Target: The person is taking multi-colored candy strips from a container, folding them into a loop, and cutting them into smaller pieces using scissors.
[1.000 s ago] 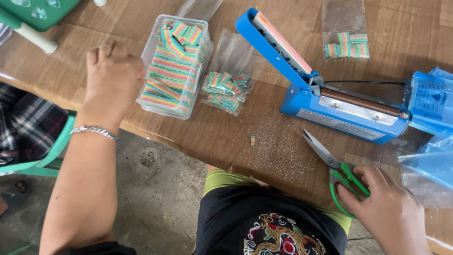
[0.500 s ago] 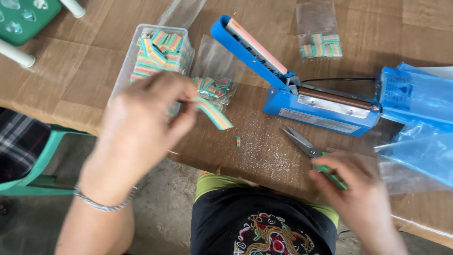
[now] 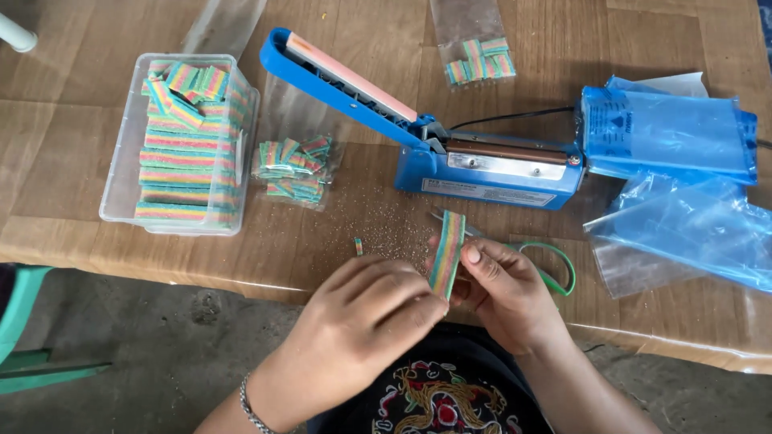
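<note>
Between both hands [image 3: 434,301], an upright rainbow-striped candy strip [image 3: 447,251].

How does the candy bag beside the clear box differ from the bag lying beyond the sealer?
The bag beside the clear box is crammed and bulging; the bag beyond the sealer lies flat, with pieces only at its bottom. The near one sits left of the blue sealer, the far one behind it. Both are clear plastic holding rainbow candy pieces.

Both hands together at centre: left hand [image 3: 366,309] fingers curled, right hand [image 3: 503,293] pinching.
</note>
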